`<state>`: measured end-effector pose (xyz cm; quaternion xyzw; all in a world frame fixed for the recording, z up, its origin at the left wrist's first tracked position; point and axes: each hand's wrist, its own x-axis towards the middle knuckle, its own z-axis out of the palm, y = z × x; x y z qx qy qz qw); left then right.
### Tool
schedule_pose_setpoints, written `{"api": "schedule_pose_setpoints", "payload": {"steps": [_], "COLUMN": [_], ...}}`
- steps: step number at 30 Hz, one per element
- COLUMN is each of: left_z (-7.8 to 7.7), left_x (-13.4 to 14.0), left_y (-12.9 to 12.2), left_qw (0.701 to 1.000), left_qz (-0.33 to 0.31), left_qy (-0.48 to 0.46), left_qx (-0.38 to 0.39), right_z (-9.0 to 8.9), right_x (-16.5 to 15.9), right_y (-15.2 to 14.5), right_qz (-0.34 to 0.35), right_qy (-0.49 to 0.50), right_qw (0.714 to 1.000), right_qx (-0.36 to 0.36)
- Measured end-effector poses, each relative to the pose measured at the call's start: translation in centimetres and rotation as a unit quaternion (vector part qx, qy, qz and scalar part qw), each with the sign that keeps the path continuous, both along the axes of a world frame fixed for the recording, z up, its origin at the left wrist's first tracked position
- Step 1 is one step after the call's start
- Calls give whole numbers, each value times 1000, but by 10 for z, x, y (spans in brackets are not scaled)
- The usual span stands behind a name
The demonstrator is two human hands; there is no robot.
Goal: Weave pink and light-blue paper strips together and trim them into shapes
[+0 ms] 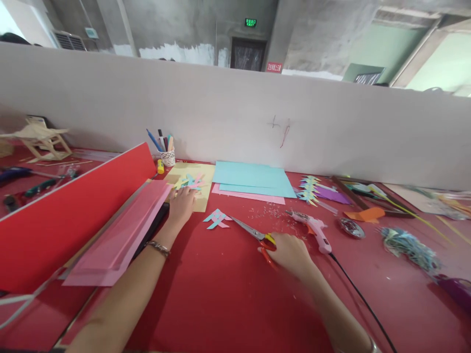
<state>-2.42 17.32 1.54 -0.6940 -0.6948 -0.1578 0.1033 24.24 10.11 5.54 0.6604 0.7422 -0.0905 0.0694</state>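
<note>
My left hand point(182, 203) reaches forward, palm down, over the near edge of a yellow paper sheet point(203, 201). Its fingers are stretched out and apart, beside a small pile of folded paper-strip pieces point(191, 181) in blue, pink and yellow; whether they touch the pile I cannot tell. My right hand point(290, 252) is closed around the red and yellow handles of a pair of scissors point(252, 231), low over the red table. The scissors' blades look closed and point left, towards a blue and pink woven paper piece point(217, 218) lying flat.
Blue sheets point(250, 176) lie at the back, a pen cup point(167, 157) to their left. A pink hot glue gun point(312, 228) with a black cord lies right of the scissors. Pink paper point(121, 235) leans by a red board point(81, 215) on the left. A pale partition point(221, 117) closes the back.
</note>
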Motion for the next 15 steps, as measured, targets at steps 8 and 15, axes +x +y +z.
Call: {"api": "schedule_pose_setpoints", "payload": {"steps": [8, 15], "left_z": [1, 0], "left_x": [48, 49], "left_y": [-28, -37], "left_qw": [994, 977], "left_qz": [-77, -94], "left_qy": [-38, -124], "left_qx": [-71, -145], "right_z": [-3, -3], "right_x": [0, 1], "right_y": [1, 1], "right_qz": [1, 2], "right_qy": [-8, -4], "right_qw": [1000, 1000], "right_qx": [6, 12]}}
